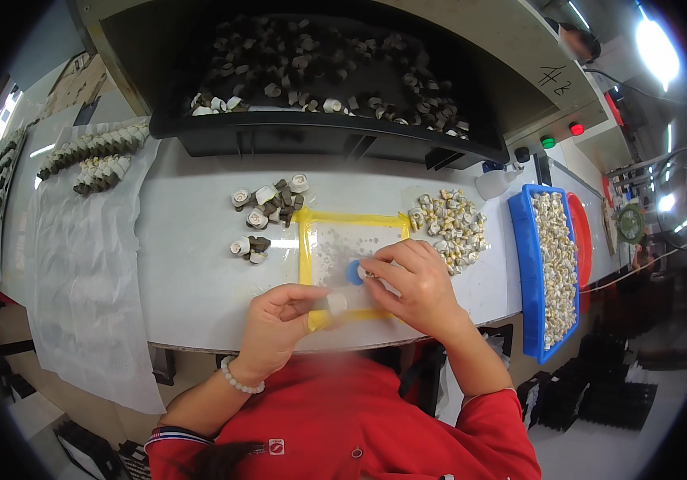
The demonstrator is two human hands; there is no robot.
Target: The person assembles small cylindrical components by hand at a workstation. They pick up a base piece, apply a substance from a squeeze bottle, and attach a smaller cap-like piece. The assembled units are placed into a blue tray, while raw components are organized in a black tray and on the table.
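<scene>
My left hand is closed in a pinch on a small whitish round part, which motion blurs. Something yellow shows at its thumb tip. To its right, my right hand pinches a small white and silver part. A round blue piece sits right at those fingertips; whether it is held or worn I cannot tell. Both hands are over a yellow-taped rectangle on the white table. Left of it lie several white cups with dark pieces. A pile of small silver and yellow parts lies to its right.
A large black tray of dark and white parts stands at the back. At the right is a blue bin full of small parts, beside a red tray. White sheeting with rows of parts covers the left side.
</scene>
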